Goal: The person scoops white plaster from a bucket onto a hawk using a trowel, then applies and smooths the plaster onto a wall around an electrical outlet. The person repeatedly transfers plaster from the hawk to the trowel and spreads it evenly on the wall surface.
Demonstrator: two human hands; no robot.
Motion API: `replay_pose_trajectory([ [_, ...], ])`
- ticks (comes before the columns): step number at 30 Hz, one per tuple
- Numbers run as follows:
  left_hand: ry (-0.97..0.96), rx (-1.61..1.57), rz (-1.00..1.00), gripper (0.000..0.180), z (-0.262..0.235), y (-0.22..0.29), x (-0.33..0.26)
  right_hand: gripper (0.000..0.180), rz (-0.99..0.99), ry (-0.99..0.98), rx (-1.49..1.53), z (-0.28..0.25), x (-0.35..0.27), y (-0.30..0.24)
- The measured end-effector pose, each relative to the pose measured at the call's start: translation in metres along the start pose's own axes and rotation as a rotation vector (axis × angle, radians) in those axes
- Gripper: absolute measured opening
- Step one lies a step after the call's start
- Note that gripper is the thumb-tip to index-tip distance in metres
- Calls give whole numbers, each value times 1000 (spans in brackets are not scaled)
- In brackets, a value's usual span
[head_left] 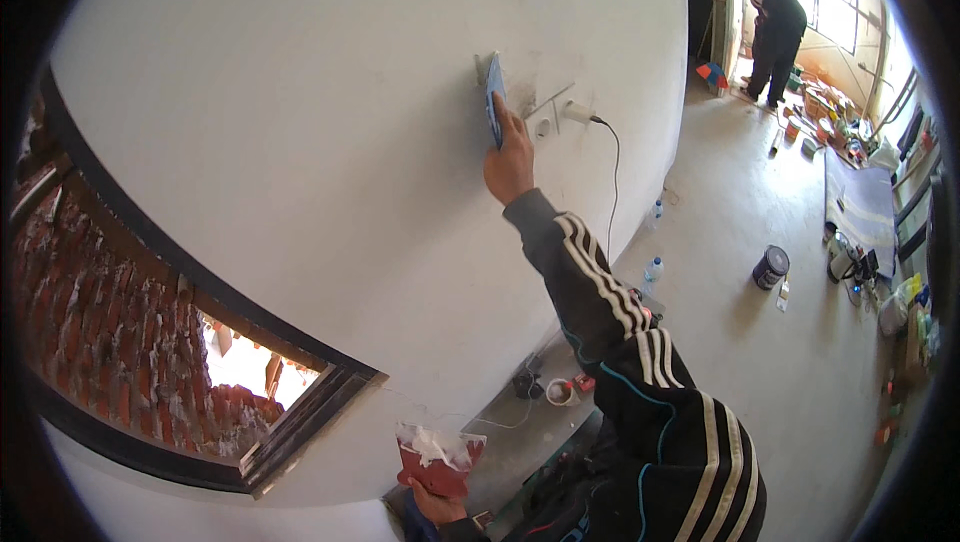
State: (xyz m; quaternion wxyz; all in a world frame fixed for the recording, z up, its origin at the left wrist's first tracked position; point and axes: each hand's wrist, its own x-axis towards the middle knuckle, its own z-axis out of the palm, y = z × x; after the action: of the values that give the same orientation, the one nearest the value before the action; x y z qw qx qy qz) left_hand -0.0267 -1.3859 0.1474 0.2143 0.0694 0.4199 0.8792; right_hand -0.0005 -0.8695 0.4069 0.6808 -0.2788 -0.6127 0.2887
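Note:
My right hand (512, 160) is raised to the white wall (330, 142), its fingers wrapped round a blue filling spatula (495, 107). The blade lies against the wall, seen nearly edge-on, beside a greyish smudge. Low down near the wall, my left hand (437, 506) grips a wide red spatula (436, 472). White filler (438, 446) is heaped along its upper edge. Just right of the blue spatula, a white plug (577, 112) with a black cable (617, 162) sticks out of the wall.
A dark window frame (330, 350) opens onto rough brickwork at the left. On the grey floor stand a dark paint can (771, 267), a brush (783, 293), plastic bottles (654, 268) and a white bucket (562, 392). Far off, a person in dark clothes (778, 37) stands beside tools and debris.

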Motion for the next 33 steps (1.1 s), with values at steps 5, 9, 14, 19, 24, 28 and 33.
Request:
replay_pose_trajectory([
  [5,126,96,-24,63,28,15,-8,78,-109,-135,18,20,-82,-20],
  [9,-134,-44,-100,62,64,16,4,63,-48,-295,213,-14,-131,16],
  [14,90,128,-153,49,92,26,5,37,892,-407,328,-170,-188,58],
  [19,53,-225,-250,44,118,25,2,42,1282,-46,745,-288,-230,38],
  [24,48,157,-288,41,147,6,0,35,902,-508,135,-301,-175,-3],
  [28,-33,503,-309,38,164,-4,9,37,401,-1349,-201,-272,-115,-52],
  [33,-147,446,-482,40,184,-9,24,48,-7,-1527,-64,-206,-90,-68],
])
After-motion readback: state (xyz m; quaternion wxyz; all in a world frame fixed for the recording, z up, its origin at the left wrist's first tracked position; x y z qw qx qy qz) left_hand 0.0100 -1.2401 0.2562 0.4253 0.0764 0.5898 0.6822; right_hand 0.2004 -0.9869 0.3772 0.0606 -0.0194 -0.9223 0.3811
